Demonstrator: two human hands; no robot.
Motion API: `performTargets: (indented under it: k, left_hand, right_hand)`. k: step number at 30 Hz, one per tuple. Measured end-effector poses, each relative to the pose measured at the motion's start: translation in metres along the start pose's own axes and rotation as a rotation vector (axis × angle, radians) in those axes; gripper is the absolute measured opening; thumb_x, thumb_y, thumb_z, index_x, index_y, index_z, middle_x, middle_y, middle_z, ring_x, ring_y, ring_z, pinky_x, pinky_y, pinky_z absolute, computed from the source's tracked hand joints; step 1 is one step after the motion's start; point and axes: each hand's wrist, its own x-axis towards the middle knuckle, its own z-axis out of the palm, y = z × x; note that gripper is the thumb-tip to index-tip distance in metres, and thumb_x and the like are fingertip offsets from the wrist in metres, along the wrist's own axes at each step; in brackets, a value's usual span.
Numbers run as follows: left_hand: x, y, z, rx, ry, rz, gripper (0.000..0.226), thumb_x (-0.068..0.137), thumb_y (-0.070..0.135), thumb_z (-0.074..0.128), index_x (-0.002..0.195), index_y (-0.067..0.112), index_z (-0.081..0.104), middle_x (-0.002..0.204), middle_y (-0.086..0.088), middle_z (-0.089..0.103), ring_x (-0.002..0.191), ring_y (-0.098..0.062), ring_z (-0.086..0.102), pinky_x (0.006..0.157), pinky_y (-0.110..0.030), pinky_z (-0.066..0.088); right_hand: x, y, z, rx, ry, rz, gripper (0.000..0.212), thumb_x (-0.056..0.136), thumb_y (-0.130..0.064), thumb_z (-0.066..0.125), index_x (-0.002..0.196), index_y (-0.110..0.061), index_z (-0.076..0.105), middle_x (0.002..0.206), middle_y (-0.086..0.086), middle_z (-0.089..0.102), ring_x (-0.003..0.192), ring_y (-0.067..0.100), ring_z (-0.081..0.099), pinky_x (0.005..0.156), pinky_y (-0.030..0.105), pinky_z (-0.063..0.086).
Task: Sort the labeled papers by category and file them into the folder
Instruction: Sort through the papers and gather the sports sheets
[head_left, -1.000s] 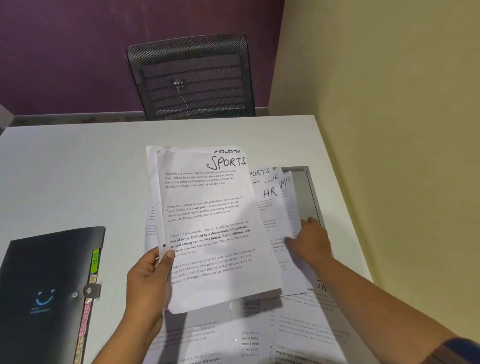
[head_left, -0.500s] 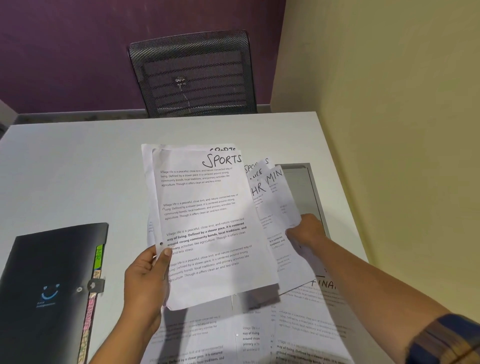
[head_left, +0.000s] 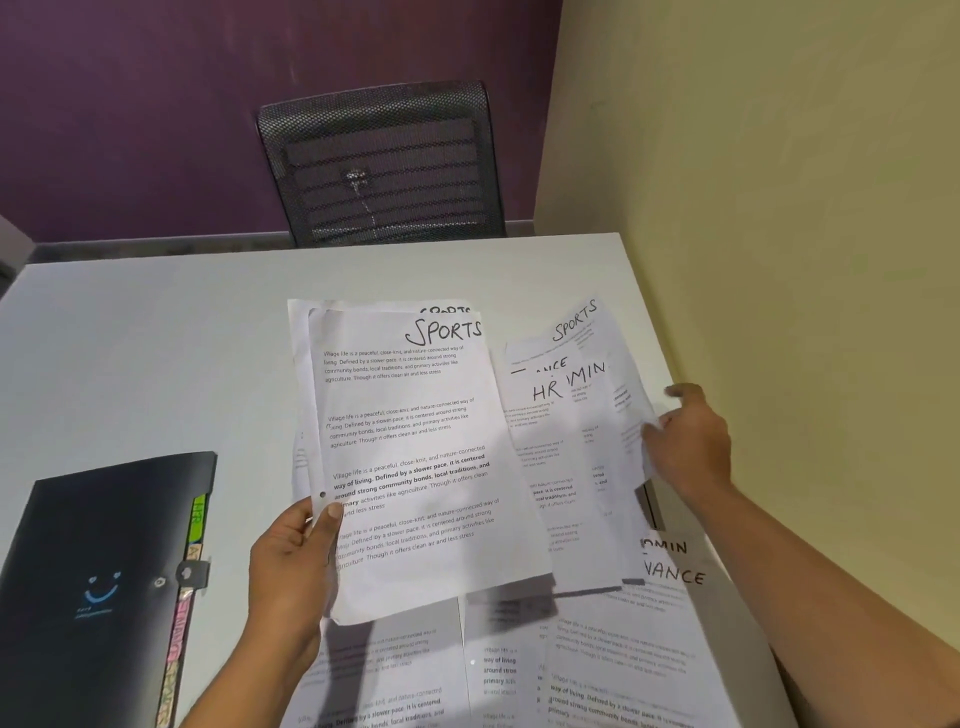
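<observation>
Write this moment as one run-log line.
phase: sorting | left hand: holds SPORTS stack | right hand: grips edge of fanned mixed sheets, SPORTS and HR labels showing | folder: closed, on table

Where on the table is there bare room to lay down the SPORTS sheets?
Bare table lies between the black folder and the SPORTS sheets in the left hand, and along the far edge by the chair. The near right is crowded: loose sheets cover it, with the right hand gripping fanned sheets above.
</observation>
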Motion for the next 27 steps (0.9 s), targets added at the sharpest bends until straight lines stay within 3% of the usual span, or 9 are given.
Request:
performTargets:
  k: [2,4,6,11,15,17,19,21,27]
  left_hand:
    - [-0.001,-0.001,-0.003,0.018,0.003,0.004,0.018,0.098,0.005,0.055,0.104,0.012,0.07,0.102,-0.008,0.076,0.091,-0.018,0.073,0.081,-0.025,0.059]
    - [-0.001,-0.003,-0.006,0.037,0.005,0.007,0.017,0.098,0.006,0.056,0.106,0.012,0.07,0.106,-0.011,0.075,0.097,-0.024,0.071,0.085,-0.029,0.058]
    - [-0.003,-0.004,-0.007,0.042,0.005,0.011,0.018,0.098,0.006,0.055,0.106,0.012,0.07,0.107,-0.013,0.074,0.099,-0.027,0.069,0.084,-0.029,0.057]
    - [-0.007,-0.006,-0.011,0.055,-0.001,-0.002,0.017,0.098,0.006,0.055,0.107,0.008,0.069,0.11,-0.015,0.073,0.109,-0.031,0.067,0.102,-0.042,0.05]
    - [-0.014,-0.004,-0.012,0.061,-0.01,0.014,0.018,0.099,0.005,0.054,0.101,0.012,0.07,0.098,-0.006,0.077,0.097,-0.023,0.071,0.079,-0.024,0.059]
    - [-0.018,-0.005,-0.014,0.064,-0.016,0.008,0.018,0.099,0.006,0.054,0.103,0.012,0.07,0.099,-0.008,0.077,0.096,-0.025,0.071,0.084,-0.033,0.059]
    - [-0.02,-0.007,-0.017,0.07,-0.02,0.001,0.017,0.099,0.007,0.055,0.103,0.011,0.07,0.102,-0.012,0.076,0.098,-0.029,0.071,0.093,-0.042,0.054]
    - [-0.022,-0.009,-0.021,0.085,-0.022,-0.003,0.017,0.099,0.007,0.055,0.101,0.013,0.071,0.101,-0.011,0.076,0.097,-0.029,0.071,0.088,-0.038,0.054]
    - [-0.028,-0.011,-0.037,0.149,-0.067,-0.025,0.017,0.099,0.011,0.058,0.102,0.019,0.073,0.099,-0.006,0.078,0.097,-0.03,0.073,0.093,-0.05,0.055]
  right_hand:
    - [0.003,0.001,-0.011,-0.024,-0.009,0.037,0.042,0.088,-0.01,0.066,0.129,-0.011,0.058,0.096,0.011,0.07,0.082,0.029,0.064,0.068,0.025,0.046]
    - [0.005,0.004,-0.021,-0.043,0.01,0.004,0.022,0.09,-0.01,0.061,0.109,-0.007,0.071,0.086,0.008,0.07,0.073,0.027,0.062,0.056,0.019,0.041]
    - [0.005,0.006,-0.032,-0.01,0.078,-0.049,0.018,0.091,-0.007,0.058,0.096,-0.004,0.075,0.079,0.009,0.07,0.066,0.025,0.057,0.052,0.02,0.035]
    - [-0.001,0.001,-0.069,0.03,0.262,-0.176,0.021,0.094,-0.012,0.053,0.099,-0.006,0.073,0.081,0.015,0.072,0.07,0.03,0.06,0.066,0.028,0.041]
    - [-0.028,-0.021,-0.103,0.195,0.408,-0.244,0.019,0.093,-0.013,0.056,0.102,-0.006,0.071,0.083,0.007,0.067,0.075,0.023,0.058,0.071,0.025,0.039]
    - [-0.048,-0.028,-0.114,0.341,0.425,-0.171,0.017,0.092,-0.015,0.059,0.1,-0.008,0.071,0.081,0.003,0.068,0.073,0.016,0.06,0.069,0.023,0.043]
    - [-0.07,-0.03,-0.114,0.557,0.348,-0.081,0.008,0.091,-0.014,0.063,0.092,-0.014,0.071,0.07,-0.007,0.069,0.058,0.0,0.059,0.056,0.015,0.046]
    - [-0.1,-0.032,-0.105,0.749,0.191,0.022,0.013,0.092,-0.009,0.064,0.083,-0.017,0.068,0.065,-0.012,0.071,0.05,-0.003,0.061,0.05,0.012,0.049]
    - [-0.192,-0.034,-0.058,0.835,-0.153,0.179,0.007,0.094,-0.008,0.063,0.094,-0.005,0.069,0.072,0.003,0.076,0.058,0.015,0.066,0.053,0.026,0.054]
